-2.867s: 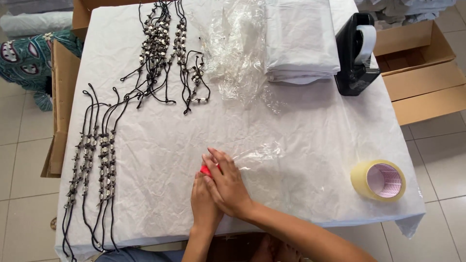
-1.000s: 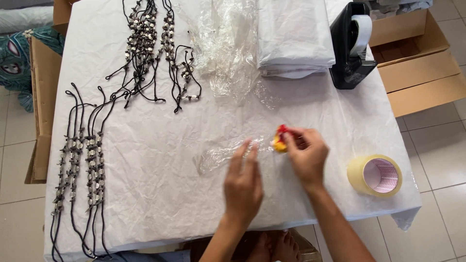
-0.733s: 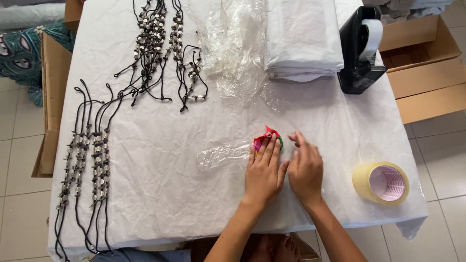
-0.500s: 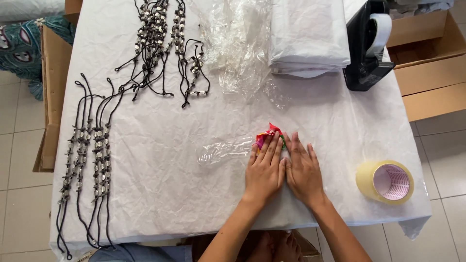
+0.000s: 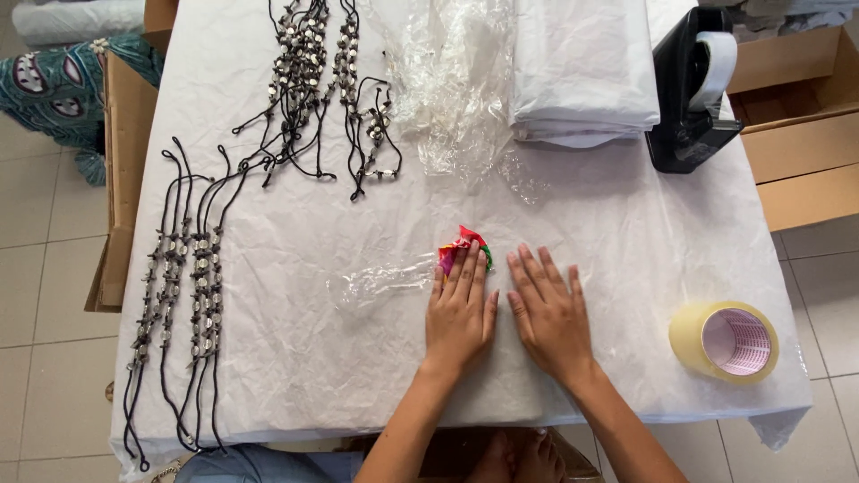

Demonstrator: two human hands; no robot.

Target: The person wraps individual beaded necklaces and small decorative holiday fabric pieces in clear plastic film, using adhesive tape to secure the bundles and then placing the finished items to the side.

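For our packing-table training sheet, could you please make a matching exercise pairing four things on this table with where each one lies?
Things:
1. tape roll
2. tape dispenser
3. beaded cords
4. red item

Places:
A. at the left hand's fingertips
B. along the table's left edge
C. near right corner
D. far right corner, beside folded white sheets

Pairs: 1-C, 2-D, 3-B, 4-A

**Person's body: bare hands, no sleeves**

Left hand [image 5: 460, 309] and right hand [image 5: 548, 311]: both bare, no gloves, rings or bracelets visible. Nails short, unpainted as far as visible. Wrists and forearms behind the fingers uncovered, no sleeve, no watch. Further back from the fingers, at frame bottom: light blue denim-like garment [image 5: 242, 465], bare toes beside it.
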